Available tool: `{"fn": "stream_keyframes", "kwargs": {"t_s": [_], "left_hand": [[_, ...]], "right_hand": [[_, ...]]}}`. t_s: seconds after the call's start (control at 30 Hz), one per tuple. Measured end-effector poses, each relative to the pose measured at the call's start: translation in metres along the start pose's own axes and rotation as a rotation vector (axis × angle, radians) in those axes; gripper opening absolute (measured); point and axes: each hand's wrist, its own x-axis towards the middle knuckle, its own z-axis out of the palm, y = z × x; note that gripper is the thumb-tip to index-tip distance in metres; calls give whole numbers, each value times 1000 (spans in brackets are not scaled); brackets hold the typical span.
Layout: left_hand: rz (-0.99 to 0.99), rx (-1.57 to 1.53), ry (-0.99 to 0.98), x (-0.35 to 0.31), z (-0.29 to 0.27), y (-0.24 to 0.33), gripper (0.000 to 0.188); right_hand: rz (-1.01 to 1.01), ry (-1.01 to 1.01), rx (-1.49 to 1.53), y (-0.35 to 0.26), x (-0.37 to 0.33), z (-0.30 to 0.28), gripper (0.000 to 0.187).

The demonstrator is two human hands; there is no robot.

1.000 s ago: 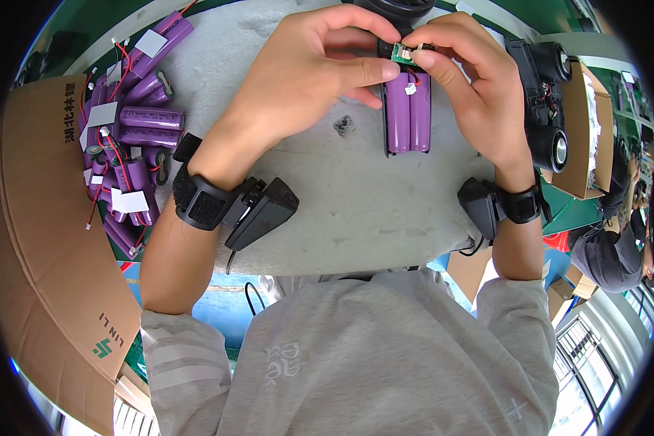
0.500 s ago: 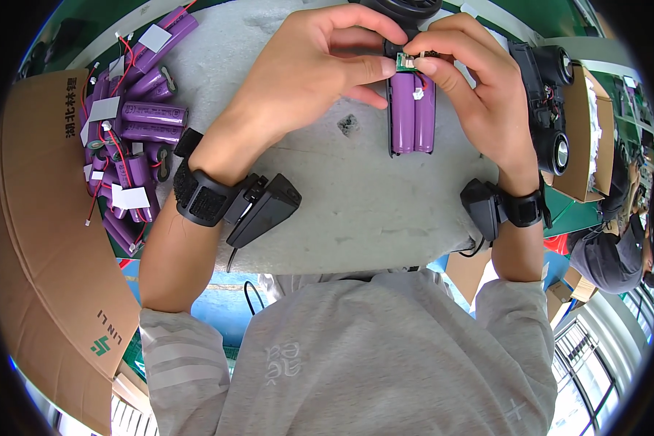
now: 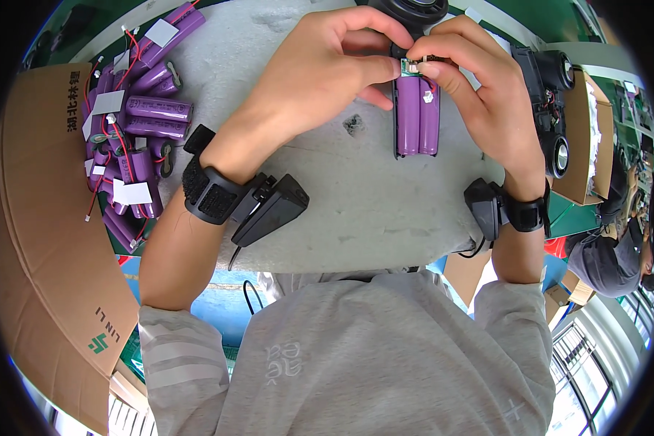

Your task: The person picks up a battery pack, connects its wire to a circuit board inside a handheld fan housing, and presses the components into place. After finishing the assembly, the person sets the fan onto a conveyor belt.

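Purple two-cell battery pack (image 3: 417, 116) lies lengthwise, seemingly in a black housing.

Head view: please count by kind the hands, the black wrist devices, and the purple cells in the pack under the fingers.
Hands: 2, left hand and right hand
Black wrist devices: 2
Purple cells in the battery pack: 2
Total: 6
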Motion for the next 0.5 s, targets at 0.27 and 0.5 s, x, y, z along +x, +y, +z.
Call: {"fn": "stream_keyframes", "kwargs": {"t_s": [0.27, 0.5], "left_hand": [[8, -10, 19, 1, 1, -5, 20], [-14, 54, 103, -3, 12, 3, 18]], "right_hand": [[86, 95, 174, 5, -7, 9, 19], [102, 151, 259, 10, -9, 6, 25]]}}
